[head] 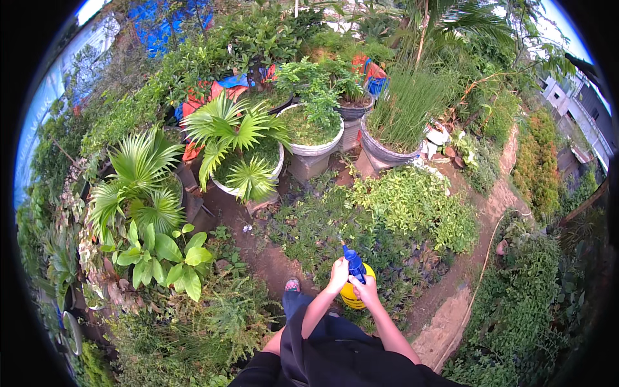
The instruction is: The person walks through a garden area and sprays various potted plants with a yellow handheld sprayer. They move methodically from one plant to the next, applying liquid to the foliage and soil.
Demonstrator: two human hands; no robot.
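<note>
A pump sprayer with a yellow tank [353, 296] and a blue head [355, 264] is held in front of my body, its nozzle pointing away over the small plants. My right hand [366, 289] is closed around the lower part of the blue head, at the top of the tank. My left hand [340, 272] is at the left side of the blue head, near the nozzle end; its fingers are partly hidden, so its hold cannot be told. Just beyond the sprayer spread many low seedlings [314, 227] in dark bags.
Large round pots with fan palms [254, 179], a leafy shrub [314, 138] and tall reed-like stems [391, 150] stand on blocks ahead. A hose [483, 263] runs along the dirt path on the right. Broad-leaved plants [167, 251] grow at the left.
</note>
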